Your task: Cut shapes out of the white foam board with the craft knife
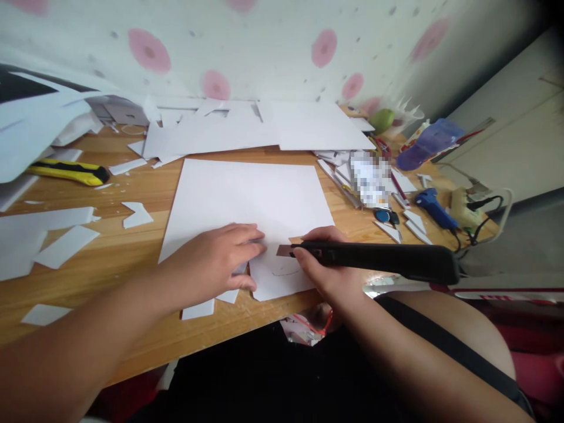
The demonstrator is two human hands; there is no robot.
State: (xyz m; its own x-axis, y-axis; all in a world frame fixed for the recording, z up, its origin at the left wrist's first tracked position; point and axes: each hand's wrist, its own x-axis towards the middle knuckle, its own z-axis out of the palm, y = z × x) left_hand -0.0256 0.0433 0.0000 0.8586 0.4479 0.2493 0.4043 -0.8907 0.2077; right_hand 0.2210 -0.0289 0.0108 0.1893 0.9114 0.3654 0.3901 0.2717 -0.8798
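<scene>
A large white board [247, 188] lies flat on the wooden table in front of me, with a short curved pencil line near its front edge. My right hand [328, 267] grips a black box cutter [379, 258]. Its blade is out, points left and is over the board; whether it touches the surface I cannot tell. Fingers stretched, my left hand [224, 255] rests on the front part of the board, left of the blade. Small white offcuts [198, 310] lie by the table's front edge below that hand.
A yellow box cutter [70, 171] lies at the left among white scraps [68, 247]. More white sheets [211, 135] lean along the wall. On the right are a blue glue gun [436, 208], a power strip [465, 208] with cords, a purple bottle [429, 144] and a green fruit [382, 120].
</scene>
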